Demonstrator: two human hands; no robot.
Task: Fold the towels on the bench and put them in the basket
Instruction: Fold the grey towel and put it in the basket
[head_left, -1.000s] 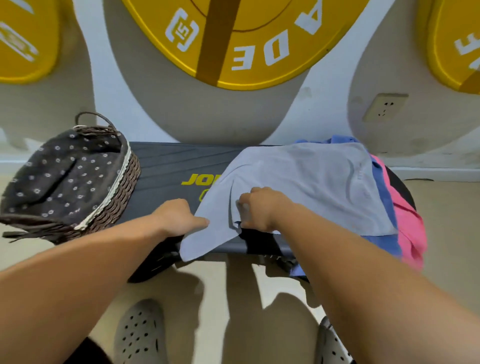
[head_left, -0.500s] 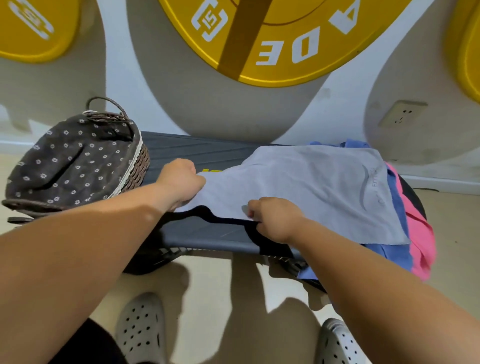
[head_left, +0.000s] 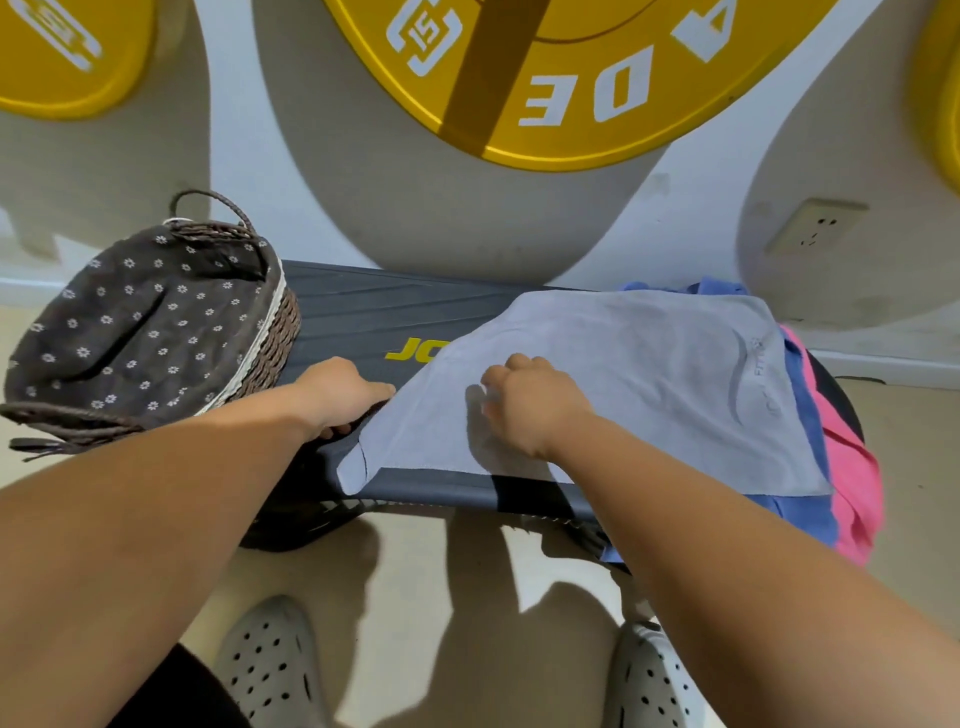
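Note:
A grey towel (head_left: 649, 374) lies spread over the right half of the dark bench (head_left: 363, 317), on top of a blue towel (head_left: 810, 415) and a pink towel (head_left: 852, 467). My left hand (head_left: 337, 395) rests at the grey towel's left edge, fingers pinching it against the bench. My right hand (head_left: 535, 400) presses down on the towel a little right of that, fingers curled on the cloth. A wicker basket (head_left: 260, 358) with a dark flowered lining stands on the bench's left end; nothing shows inside it.
A wall with big yellow discs (head_left: 545, 78) stands right behind the bench, with a socket (head_left: 815, 231) at the right. My two feet in grey perforated clogs (head_left: 270, 665) stand on the beige floor in front of the bench.
The towel's left corner, lifted and pulled left half a second ago, now lies flat on the bench. My right hand moved from the front edge up onto the towel.

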